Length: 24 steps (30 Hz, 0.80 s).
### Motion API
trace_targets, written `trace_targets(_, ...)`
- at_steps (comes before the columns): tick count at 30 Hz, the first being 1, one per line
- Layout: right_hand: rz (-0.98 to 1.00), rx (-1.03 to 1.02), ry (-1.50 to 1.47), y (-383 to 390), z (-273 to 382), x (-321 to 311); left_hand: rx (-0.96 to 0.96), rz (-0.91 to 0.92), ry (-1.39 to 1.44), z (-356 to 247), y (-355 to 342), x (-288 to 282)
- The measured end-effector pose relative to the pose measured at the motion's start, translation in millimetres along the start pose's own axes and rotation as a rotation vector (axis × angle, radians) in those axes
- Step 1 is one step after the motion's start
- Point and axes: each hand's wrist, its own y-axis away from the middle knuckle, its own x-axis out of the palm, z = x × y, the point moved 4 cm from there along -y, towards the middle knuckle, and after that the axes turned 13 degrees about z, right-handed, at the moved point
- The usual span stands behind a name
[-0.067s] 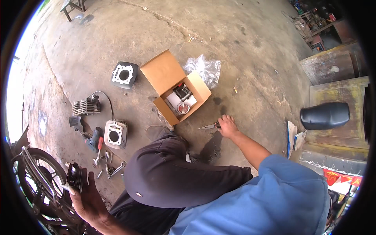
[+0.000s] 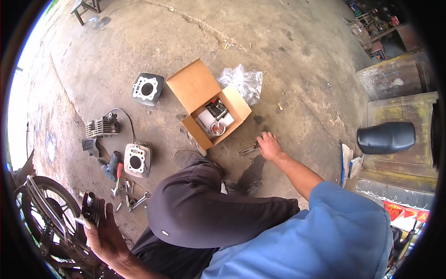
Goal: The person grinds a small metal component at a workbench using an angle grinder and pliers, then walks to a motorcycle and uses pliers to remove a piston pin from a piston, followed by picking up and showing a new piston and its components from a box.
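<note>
My right hand point(image 2: 269, 146) is closed on the handles of long-nosed pliers point(image 2: 249, 149), low over the concrete floor and just right of the open cardboard box point(image 2: 197, 88). The jaws of the pliers point left. At the lower left, my left hand point(image 2: 107, 237) is wrapped about a dark, ribbed metal part point(image 2: 91, 208) with bright metal at its top, near the motorcycle wheel. The palm and thumb hide some of this part, and I cannot tell its exact kind. Inside the box lie a black packaged part point(image 2: 216, 109) and a round clear pack point(image 2: 217, 128).
Crumpled clear plastic point(image 2: 242, 83) lies behind the box. To the left are two engine cylinders point(image 2: 147, 89), a finned cylinder head point(image 2: 102, 126), a power drill point(image 2: 110, 166), a hammer point(image 2: 117, 181) and loose tools. A motorcycle wheel point(image 2: 50, 209) stands lower left; a black seat point(image 2: 385, 138) is at right.
The pliers have tilted slightly, and my right hand has shifted a little to the left. My left hand and its part have barely moved.
</note>
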Motion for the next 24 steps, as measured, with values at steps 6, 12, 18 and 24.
trace_targets(6,-0.112,-0.371,-0.08,-130,115,-118,-0.013,-0.092,-0.07,9,-7,9)
trace_targets(12,0.103,-0.365,0.453,-221,74,-14,-0.074,-0.146,-0.019,13,-41,63)
trace_targets(18,0.159,-0.31,0.397,-223,97,-26,0.028,-0.09,0.089,-10,-1,43)
trace_targets(24,-0.06,-0.337,-0.595,-132,170,-232,0.13,-0.071,0.178,-24,19,50)
